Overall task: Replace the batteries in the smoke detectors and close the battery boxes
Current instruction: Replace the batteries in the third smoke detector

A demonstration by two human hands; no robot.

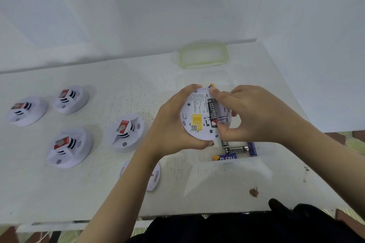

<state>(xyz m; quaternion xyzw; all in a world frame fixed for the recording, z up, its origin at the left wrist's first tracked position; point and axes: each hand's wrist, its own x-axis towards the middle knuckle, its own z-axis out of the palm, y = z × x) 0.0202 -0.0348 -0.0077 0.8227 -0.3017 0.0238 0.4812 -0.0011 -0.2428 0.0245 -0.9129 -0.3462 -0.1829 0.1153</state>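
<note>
Open detector point(197, 114) above loose batteries point(237, 150); four other detectors point(126, 132) left, lid point(204, 56) beyond

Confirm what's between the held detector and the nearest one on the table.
Only the left hand, gripping the held detector; the table detector sits beyond it. Head view.

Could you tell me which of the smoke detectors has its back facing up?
The smoke detector gripped in the left hand: its flat back, with a yellow label and an Eveready battery, faces up. The other four detectors sit dome-up.
</note>
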